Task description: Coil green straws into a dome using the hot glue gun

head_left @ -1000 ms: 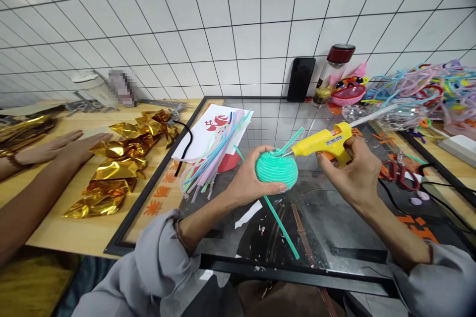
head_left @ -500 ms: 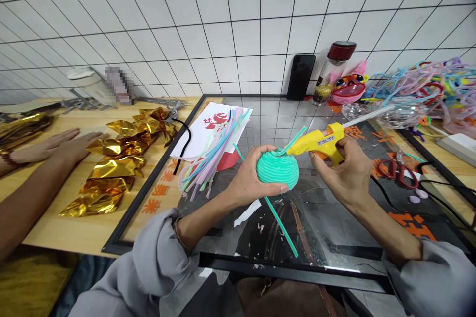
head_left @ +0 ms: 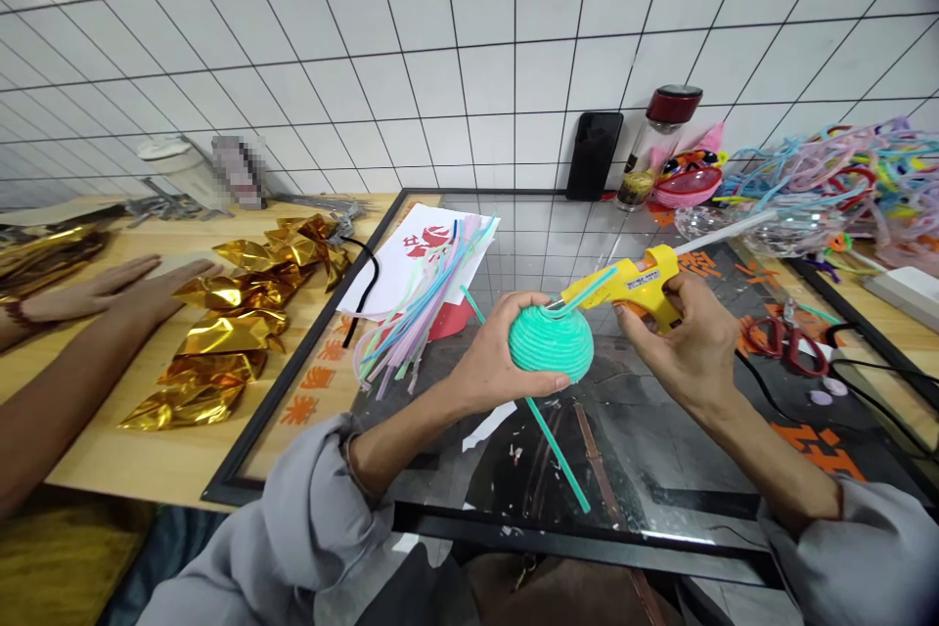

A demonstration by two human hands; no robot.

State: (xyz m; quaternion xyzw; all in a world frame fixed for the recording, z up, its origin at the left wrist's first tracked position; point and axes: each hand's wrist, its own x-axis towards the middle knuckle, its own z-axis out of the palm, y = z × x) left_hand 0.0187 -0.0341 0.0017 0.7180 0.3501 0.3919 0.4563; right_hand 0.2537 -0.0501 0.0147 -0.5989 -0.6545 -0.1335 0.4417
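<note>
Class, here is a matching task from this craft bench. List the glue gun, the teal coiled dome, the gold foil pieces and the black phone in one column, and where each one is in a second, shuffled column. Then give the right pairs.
Things
1. glue gun
2. teal coiled dome
3. gold foil pieces
4. black phone

Places
A. leaning against the tiled wall
B. held in the left hand
C. lying on the wooden table
D. held in the right hand

Pairs: 1-D, 2-B, 3-C, 4-A
</note>
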